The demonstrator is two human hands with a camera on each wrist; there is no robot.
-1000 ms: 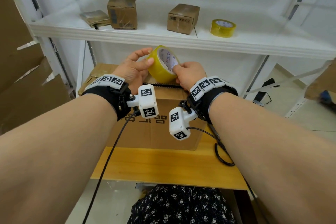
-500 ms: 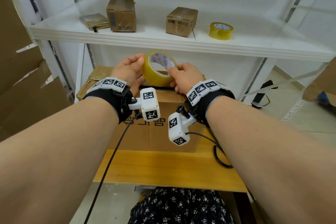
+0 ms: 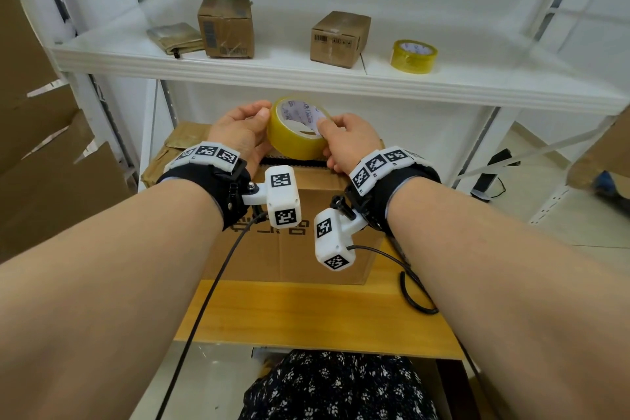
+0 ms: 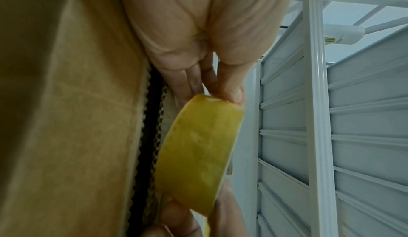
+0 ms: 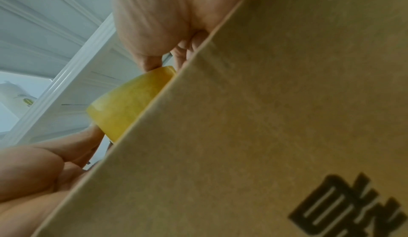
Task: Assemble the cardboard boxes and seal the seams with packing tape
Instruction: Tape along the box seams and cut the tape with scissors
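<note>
A yellow roll of packing tape (image 3: 297, 133) is held just above the top of a brown cardboard box (image 3: 286, 249) that stands on a wooden table (image 3: 306, 314). My left hand (image 3: 240, 131) grips the roll's left side, thumb on its rim. My right hand (image 3: 344, 140) holds the right side, thumb pressed on the roll's edge. In the left wrist view the tape roll (image 4: 198, 150) hangs beside the box's open corrugated flap edges (image 4: 152, 136). From the right wrist the tape roll (image 5: 130, 101) peeks past the printed box wall (image 5: 264, 118).
A white shelf (image 3: 341, 82) above carries two small cardboard boxes (image 3: 226, 25) (image 3: 341, 39), a flat packet (image 3: 175, 37) and a second yellow tape roll (image 3: 413, 55). Flattened cardboard (image 3: 41, 164) leans at the left. Cables (image 3: 414, 286) trail over the table.
Both hands have turned the tape roll a little and lowered it slightly towards the box top. The left thumb has moved onto the roll's rim.
</note>
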